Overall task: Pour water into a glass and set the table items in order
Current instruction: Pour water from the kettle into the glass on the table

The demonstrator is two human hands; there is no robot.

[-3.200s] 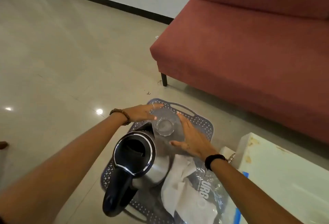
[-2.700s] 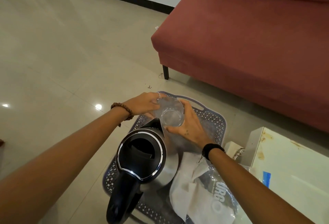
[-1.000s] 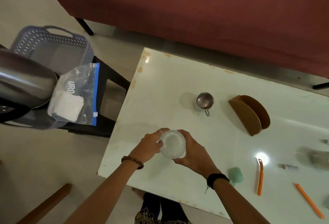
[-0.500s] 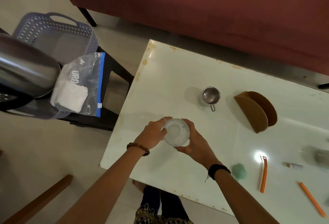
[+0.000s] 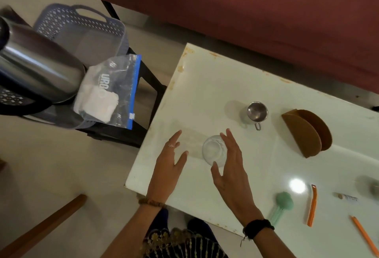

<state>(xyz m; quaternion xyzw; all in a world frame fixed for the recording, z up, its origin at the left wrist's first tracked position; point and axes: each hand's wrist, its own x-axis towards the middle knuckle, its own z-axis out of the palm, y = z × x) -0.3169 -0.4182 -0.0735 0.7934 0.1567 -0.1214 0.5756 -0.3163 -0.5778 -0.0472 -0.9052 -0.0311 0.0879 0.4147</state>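
A clear drinking glass [image 5: 212, 149] stands upright on the white table [image 5: 205, 85] near its left end. My left hand [image 5: 169, 165] hovers just left of the glass with fingers spread, apart from it. My right hand [image 5: 230, 167] is open right beside the glass, partly covering its right side, fingers spread and not gripping. A steel electric kettle [image 5: 34, 71] with a black handle sits in a grey basket [image 5: 82, 27] on a low black stand to the left.
On the table: a small steel cup [image 5: 256, 112], a brown napkin holder [image 5: 305, 132], a green brush [image 5: 281, 206], an orange tool [image 5: 311, 204], an orange pencil [image 5: 365, 235] and a small tube [image 5: 346, 197]. A zip bag with white cloth [image 5: 106, 93] lies in the basket. A red sofa [image 5: 246, 7] stands behind.
Both hands carried the glass from the basket to the table, set it down, and have now let go and opened beside it.
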